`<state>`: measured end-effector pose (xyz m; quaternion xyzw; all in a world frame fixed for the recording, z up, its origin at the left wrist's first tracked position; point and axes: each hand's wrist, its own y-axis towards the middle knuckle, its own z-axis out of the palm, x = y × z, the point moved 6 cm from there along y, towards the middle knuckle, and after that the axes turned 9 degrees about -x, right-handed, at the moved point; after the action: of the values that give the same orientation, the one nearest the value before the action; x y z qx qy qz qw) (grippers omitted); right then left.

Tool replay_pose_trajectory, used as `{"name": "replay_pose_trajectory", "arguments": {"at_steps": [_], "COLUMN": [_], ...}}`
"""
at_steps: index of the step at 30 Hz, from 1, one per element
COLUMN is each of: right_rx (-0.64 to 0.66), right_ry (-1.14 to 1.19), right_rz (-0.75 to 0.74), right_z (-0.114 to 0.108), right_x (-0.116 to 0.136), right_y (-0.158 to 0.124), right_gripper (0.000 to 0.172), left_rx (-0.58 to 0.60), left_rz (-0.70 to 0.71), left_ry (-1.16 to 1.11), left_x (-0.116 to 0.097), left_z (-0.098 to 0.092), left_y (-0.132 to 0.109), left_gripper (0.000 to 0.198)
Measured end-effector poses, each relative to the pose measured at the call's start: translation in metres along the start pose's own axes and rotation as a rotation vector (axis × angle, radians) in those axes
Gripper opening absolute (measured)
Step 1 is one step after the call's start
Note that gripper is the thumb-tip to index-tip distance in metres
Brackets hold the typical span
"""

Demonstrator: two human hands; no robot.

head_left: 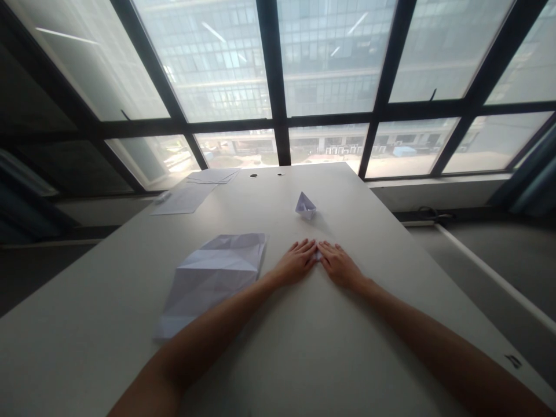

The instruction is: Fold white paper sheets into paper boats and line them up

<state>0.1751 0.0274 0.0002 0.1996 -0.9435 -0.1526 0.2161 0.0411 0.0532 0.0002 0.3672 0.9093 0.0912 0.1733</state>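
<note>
My left hand (299, 260) lies flat on the table, its fingers stretched out over a small piece of folded white paper (318, 255). From the other side my right hand (339, 263) presses on the same paper, also flat with fingers extended. Only a sliver of that paper shows between the two hands, so its shape is mostly hidden. Just beyond the hands stands a folded white paper boat (306, 207) with a pointed peak. Left of my left forearm, creased white sheets (221, 260) lie on the table, partly covered by that arm.
The white table (278, 359) runs toward large windows with dark frames (280, 139). At its far left are flat paper sheets (186, 197) and a small clear object (163, 197). Two holes are cut near the far edge. A pale pipe (490, 275) runs along the floor at right.
</note>
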Motion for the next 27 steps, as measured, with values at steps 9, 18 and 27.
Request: {"name": "replay_pose_trajectory", "arguments": {"at_steps": [9,18,27], "right_rx": [0.023,0.038,-0.025], "right_ry": [0.015,-0.049,-0.134], "right_rz": [-0.059,-0.001,0.154], "right_z": [-0.002,0.000,0.002], "right_x": [0.003,0.001,-0.013], "right_y": [-0.002,-0.002,-0.002], "right_gripper": [0.053,0.058,0.052], "left_rx": [0.007,0.008,-0.002], "left_rz": [-0.008,-0.004,-0.003], "left_ry": [-0.001,-0.010,0.001], "left_x": [-0.003,0.000,-0.001], "left_z": [-0.003,-0.001,-0.002], "left_y": [-0.001,0.000,0.000], "left_gripper": [0.052,0.055,0.052]}}
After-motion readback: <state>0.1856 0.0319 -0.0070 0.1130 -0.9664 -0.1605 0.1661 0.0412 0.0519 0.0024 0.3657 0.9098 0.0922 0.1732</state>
